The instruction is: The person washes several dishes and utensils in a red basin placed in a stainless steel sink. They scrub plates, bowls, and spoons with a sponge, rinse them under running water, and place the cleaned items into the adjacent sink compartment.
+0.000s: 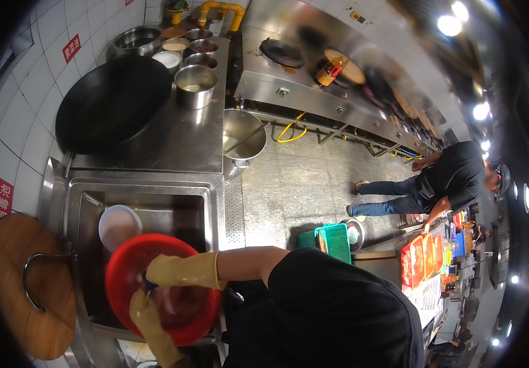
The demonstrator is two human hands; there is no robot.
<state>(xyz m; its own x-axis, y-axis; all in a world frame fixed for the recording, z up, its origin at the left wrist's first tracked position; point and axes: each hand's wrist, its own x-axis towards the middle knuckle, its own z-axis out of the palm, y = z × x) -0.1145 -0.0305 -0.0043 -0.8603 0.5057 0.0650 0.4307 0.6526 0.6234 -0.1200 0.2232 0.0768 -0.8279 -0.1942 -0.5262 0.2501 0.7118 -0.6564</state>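
Both my hands wear yellow rubber gloves and are inside a red plastic basin [121, 294] over a steel sink [213, 216]. My right hand [163, 271], on the upper side of the picture, closes on a small dark blue object [149, 282], too covered to name. Just below it, my left hand [144, 310] is close to that object, its fingers bent; its grip is unclear. Pinkish, wet-looking contents [172, 301] lie in the basin, blurred. A white round tub [120, 228] sits in the sink beside the basin, its inside pinkish.
A curved faucet [27, 280] and a round wooden board [20, 322] stand by the wall. A big black wok [115, 105] and steel pots [196, 85] occupy the counter. Beyond are a large steel pot [244, 133], a green crate [338, 241] and a co-worker [453, 175].
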